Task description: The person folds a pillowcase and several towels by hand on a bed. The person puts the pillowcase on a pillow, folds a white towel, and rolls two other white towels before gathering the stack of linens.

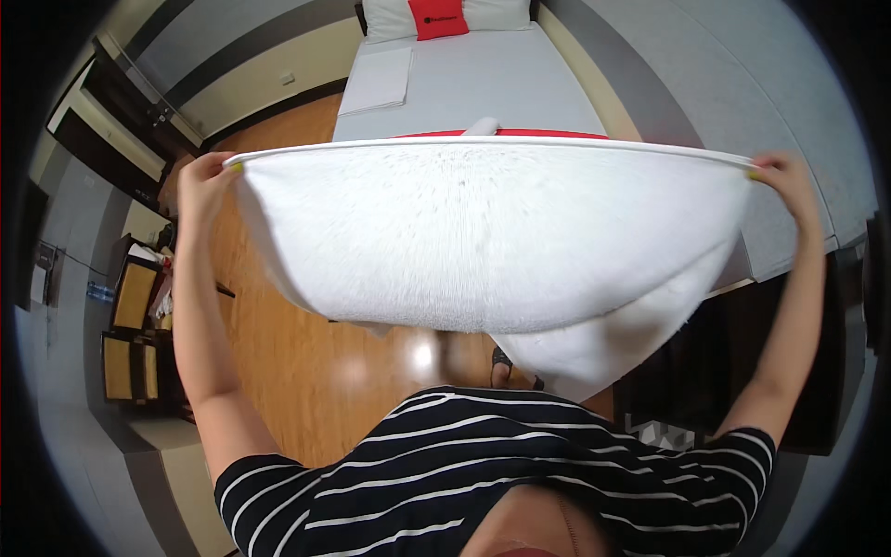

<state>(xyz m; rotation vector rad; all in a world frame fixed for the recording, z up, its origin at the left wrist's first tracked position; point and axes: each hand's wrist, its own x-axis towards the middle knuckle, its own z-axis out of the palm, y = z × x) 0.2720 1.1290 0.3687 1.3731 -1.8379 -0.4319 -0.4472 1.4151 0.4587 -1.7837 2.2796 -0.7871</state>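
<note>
A large white cloth [473,230], its surface fuzzy like a terry towel, hangs stretched wide in front of my body. My left hand [204,179] pinches its upper left corner, and my right hand [790,182] grips the upper right corner. Between them the top edge runs nearly straight. Lower down the cloth sags, and one loose part droops further on the right, towards my striped shirt. Beyond the top edge lies a bed [487,76] with a pale sheet. Part of a red bed runner [557,133] and a small white bulge [482,126] show just above the cloth; the rest is hidden.
A folded white cloth [376,80] lies on the bed's left side. White pillows [498,14] and a red cushion [438,19] are at its head. Wooden chairs [136,296] stand at the left, and dark furniture [752,362] is at the right. Wood flooring [299,390] stretches below.
</note>
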